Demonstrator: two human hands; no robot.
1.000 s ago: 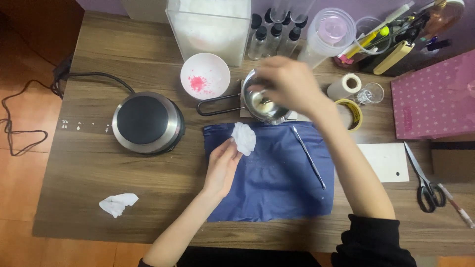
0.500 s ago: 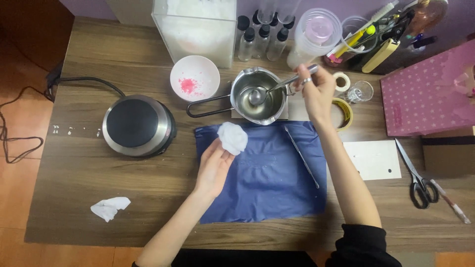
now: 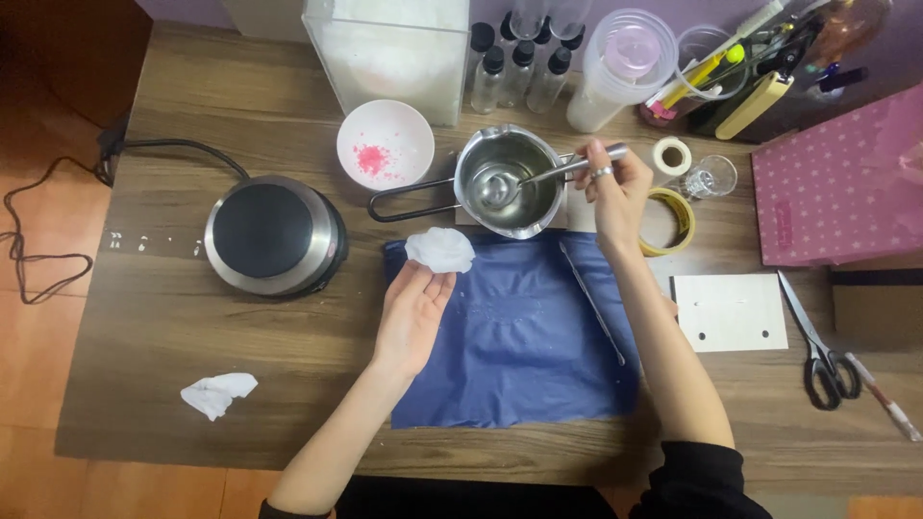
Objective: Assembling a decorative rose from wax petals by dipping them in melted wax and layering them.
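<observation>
A spoon (image 3: 538, 178) is pinched by the right hand (image 3: 615, 192), its bowl inside the pot (image 3: 508, 183) near the table's (image 3: 173, 288) far edge. A tissue (image 3: 440, 249) is held at the fingertips of the half-open left hand (image 3: 411, 312), over the cloth's (image 3: 519, 356) far left corner.

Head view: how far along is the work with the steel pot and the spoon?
Looks done: a used tissue lies crumpled left of the cloth, and the hotplate stands bare. In hand: the right hand holds a spoon in the pot; the left hand holds a tissue wad. Probably left: wiping; the pot's contents cannot be made out.
</observation>
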